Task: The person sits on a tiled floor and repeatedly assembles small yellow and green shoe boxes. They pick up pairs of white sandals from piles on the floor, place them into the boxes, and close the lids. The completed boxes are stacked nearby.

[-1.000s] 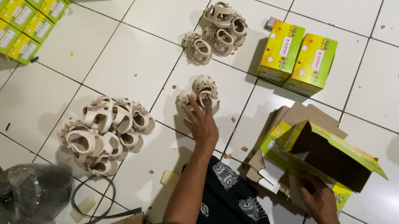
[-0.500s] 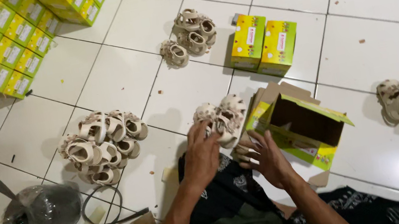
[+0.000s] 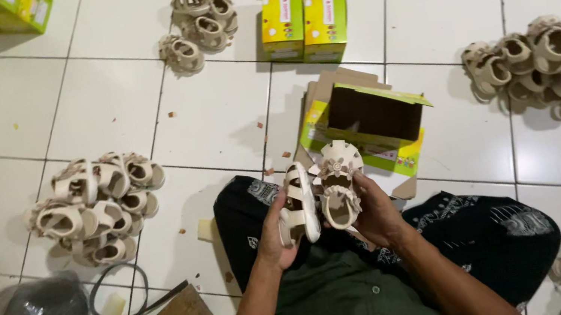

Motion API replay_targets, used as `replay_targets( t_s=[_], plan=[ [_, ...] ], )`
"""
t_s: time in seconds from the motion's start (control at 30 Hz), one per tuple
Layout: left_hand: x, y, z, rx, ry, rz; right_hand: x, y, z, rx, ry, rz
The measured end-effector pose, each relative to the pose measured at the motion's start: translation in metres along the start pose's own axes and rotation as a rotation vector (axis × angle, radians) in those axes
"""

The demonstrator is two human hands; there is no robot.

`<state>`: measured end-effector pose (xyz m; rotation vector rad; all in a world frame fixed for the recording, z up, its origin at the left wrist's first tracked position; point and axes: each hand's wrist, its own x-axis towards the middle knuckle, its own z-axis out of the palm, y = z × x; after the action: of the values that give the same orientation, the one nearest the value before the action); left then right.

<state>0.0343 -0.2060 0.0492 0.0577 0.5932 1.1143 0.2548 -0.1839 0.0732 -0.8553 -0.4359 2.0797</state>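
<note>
My left hand (image 3: pixel 275 236) grips one cream sandal (image 3: pixel 298 204), fingers wrapped round its side, sole turned sideways. My right hand (image 3: pixel 373 212) clasps the other sandal (image 3: pixel 337 184), its opening facing up, the flower trim at the top. The pair sit side by side above my lap, almost touching. Just beyond them lies the open shoebox (image 3: pixel 369 120) on the tiled floor (image 3: pixel 213 115). A heap of sandals (image 3: pixel 95 207) rests off to my left, another heap (image 3: pixel 554 66) to my right.
</note>
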Motion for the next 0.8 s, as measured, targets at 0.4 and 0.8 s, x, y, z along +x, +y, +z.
replay_targets(
  t_s=[0.4,0.8],
  plan=[
    [-0.047,0.033,0.038,1.769,0.219,0.305,-0.073,-0.046,-0.044,-0.723,0.534,-0.033],
    [0.114,-0.012,0.111,2.193,-0.226,0.809,0.019,-0.161,-0.012,-1.345,0.281,-0.569]
  ],
)
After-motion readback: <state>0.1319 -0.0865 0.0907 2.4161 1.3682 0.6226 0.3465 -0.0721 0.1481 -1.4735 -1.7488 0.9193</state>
